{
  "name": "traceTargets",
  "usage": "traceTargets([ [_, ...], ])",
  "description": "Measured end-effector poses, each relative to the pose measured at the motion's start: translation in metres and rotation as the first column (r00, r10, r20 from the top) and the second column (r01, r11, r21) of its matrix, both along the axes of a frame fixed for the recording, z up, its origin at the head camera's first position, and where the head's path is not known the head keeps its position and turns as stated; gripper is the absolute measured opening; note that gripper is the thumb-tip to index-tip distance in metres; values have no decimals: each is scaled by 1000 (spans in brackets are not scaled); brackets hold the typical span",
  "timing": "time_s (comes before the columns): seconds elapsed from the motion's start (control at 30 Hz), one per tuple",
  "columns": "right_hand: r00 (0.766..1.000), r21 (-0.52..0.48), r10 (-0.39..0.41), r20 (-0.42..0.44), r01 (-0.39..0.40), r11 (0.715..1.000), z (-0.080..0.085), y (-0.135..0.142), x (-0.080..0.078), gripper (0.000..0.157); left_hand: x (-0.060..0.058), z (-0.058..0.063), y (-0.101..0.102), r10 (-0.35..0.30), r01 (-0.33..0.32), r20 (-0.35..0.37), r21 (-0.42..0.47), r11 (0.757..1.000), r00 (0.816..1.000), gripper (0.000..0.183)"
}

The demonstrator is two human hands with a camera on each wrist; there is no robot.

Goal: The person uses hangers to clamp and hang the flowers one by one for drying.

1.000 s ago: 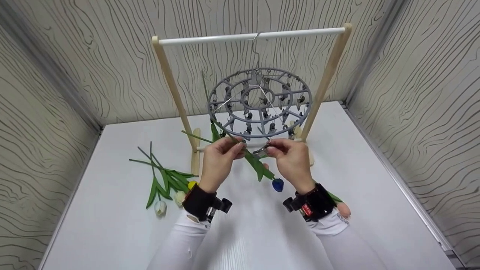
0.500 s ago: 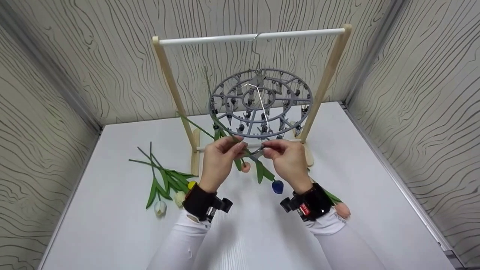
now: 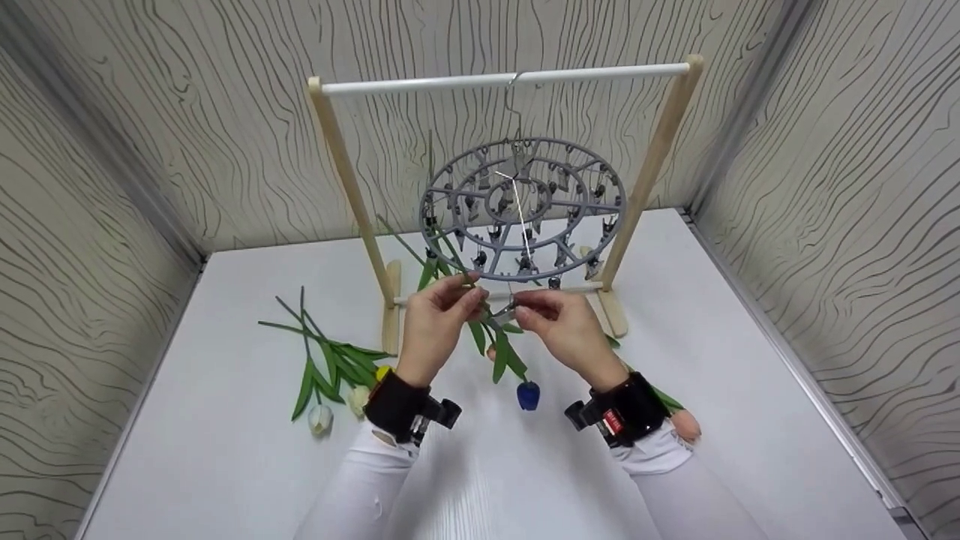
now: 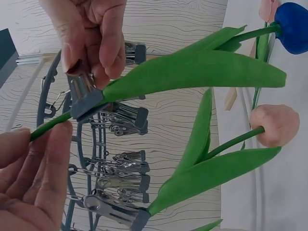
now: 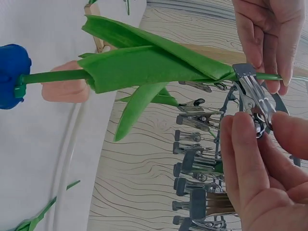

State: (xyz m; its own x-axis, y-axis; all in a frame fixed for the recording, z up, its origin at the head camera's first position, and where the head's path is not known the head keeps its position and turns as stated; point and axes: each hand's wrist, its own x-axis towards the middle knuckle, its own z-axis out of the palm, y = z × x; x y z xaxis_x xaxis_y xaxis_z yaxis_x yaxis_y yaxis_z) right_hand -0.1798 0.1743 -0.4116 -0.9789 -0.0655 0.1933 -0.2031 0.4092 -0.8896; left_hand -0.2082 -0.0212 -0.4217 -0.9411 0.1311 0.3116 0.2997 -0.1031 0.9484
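Observation:
In the head view my left hand (image 3: 442, 319) pinches the green stem of an artificial blue tulip (image 3: 528, 395), its flower hanging downward. The right hand (image 3: 566, 326) holds a metal clip (image 5: 255, 98) by its handles. That clip's grey tips lie across the stem, just above the leaves, as the right wrist view shows. It hangs from the front of a round grey clip hanger (image 3: 622, 199). Beside it, a peach tulip (image 4: 275, 125) hangs from another clip (image 4: 115, 209) in the left wrist view.
A wooden stand (image 3: 337, 172) with a white rod (image 3: 420, 84) carries the hanger. Several tulips, among them a white tulip (image 3: 321, 420), lie left on the white table (image 3: 225, 465). Another peach tulip (image 3: 685, 426) lies by the right wrist.
My right hand has shifted left with the clip, closer to the left hand. The blue flower has swung left and downward. The hanger has turned slightly.

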Motion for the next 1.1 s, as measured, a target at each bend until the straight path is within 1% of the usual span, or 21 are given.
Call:
traceTargets([
  [0.13, 1000, -22, -2, 24, 2, 1000, -4, 0, 0, 30, -3, -6, -1, 6, -6, -9, 14, 1000, 1000, 23],
  [0.27, 1000, 24, -26, 13, 26, 999, -9, 4, 1, 34, -8, -13, -2, 21, -21, -5, 16, 1000, 1000, 19],
  [0.37, 999, 70, -38, -13, 39, 997, -13, 8, 2, 28, -11, -16, -3, 34, -34, -2, 15, 999, 999, 16],
  [0.5, 998, 83, -53, -34, 56, 995, -17, 14, 5, 18, -14, -17, -2, 51, -51, -4, 14, 999, 999, 16],
  [0.63, 997, 87, -74, -31, 77, 993, -22, 20, 9, 13, -15, -17, -1, 67, -67, 4, 12, 998, 998, 17],
  [0.77, 995, 94, -95, -15, 96, 991, -28, 26, 12, 13, -16, -17, -1, 78, -78, 19, 12, 997, 997, 18],
  [0.9, 992, 163, -107, -66, 116, 980, -34, 33, 16, 12, -18, -20, -1, 87, -88, 15, 10, 996, 996, 19],
  [1.0, 988, 227, -118, -105, 139, 964, -40, 37, 19, 12, -19, -23, -1, 104, -104, 21, 7, 995, 994, 21],
  [1.1, 986, 248, -125, -108, 148, 957, -46, 40, 20, 12, -19, -24, -1, 126, -126, 18, -17, 992, 992, 23],
])
